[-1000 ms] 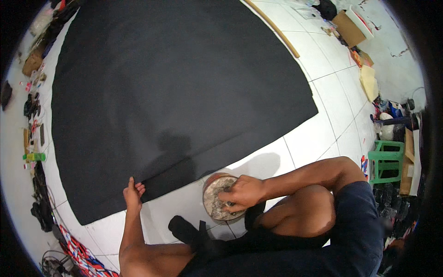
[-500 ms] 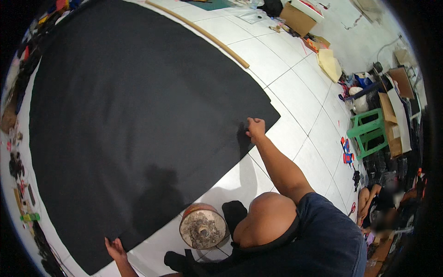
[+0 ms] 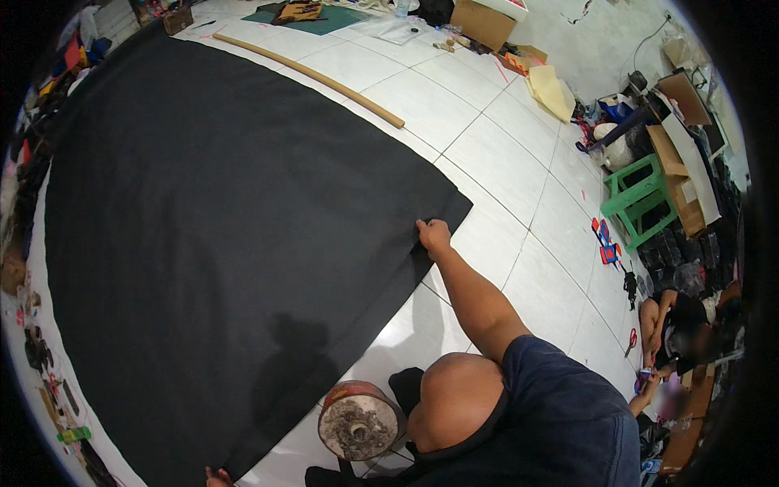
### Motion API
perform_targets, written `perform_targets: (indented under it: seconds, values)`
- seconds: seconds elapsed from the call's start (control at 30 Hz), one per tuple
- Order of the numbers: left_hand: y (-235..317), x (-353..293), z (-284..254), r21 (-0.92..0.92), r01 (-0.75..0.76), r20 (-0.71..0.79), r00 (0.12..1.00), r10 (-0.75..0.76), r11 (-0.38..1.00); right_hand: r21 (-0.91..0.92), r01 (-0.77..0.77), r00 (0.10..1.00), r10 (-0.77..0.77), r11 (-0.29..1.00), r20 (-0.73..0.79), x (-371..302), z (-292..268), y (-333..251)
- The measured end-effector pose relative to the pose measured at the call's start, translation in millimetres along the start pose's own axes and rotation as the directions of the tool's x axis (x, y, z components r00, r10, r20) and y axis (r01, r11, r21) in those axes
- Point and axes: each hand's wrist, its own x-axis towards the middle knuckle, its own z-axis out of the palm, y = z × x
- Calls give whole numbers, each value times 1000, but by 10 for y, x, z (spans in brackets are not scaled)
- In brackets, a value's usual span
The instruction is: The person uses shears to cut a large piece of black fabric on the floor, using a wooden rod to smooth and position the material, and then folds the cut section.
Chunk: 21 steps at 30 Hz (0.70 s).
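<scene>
A large black sheet of fabric [image 3: 211, 203] lies spread over the white floor in front of me. My right hand [image 3: 434, 237] is closed on the sheet near its right corner, where the material creases under the fingers. At the lower edge of the view, my left hand [image 3: 217, 477] pinches the sheet's near edge; most of this hand is cut off. Between my hands, the near edge looks slightly raised. A round, drum-like object [image 3: 359, 428] with a worn grey top and a central hole stands close to that edge, beside my knee.
Beyond the sheet lie a long cardboard tube [image 3: 308, 77] and a green mat [image 3: 329, 20]. On the right are a green plastic stool [image 3: 641, 199], red scissors [image 3: 631, 341], cardboard boxes [image 3: 479, 24] and another person [image 3: 669, 333], seated. Small tools and scraps line the left side.
My right hand has closed on the fabric from a looser pose above it. My left hand has moved lower in the view and closed on the edge. The whole view has shifted slightly.
</scene>
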Motion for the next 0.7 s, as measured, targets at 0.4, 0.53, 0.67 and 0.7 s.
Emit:
perform_targets:
  seconds: [0.4,0.53,0.67,0.7]
  values:
    - [-222,-742,-45,260,-163,82,986,146,952,-74,-48,999,47,996,-16,-47,-214,793]
    - [-134,-942,71,109,-98,86,992,89,989,-43,-34,993,29,999,-112,-37,-98,880]
    - [-304,-688,-72,179,-110,59,993,101,978,-28,-15,996,12,1000,-93,112,-97,1040]
    - [-326,-641,-92,207,-110,55,993,101,972,-25,-10,996,8,1000,-86,111,-100,1042]
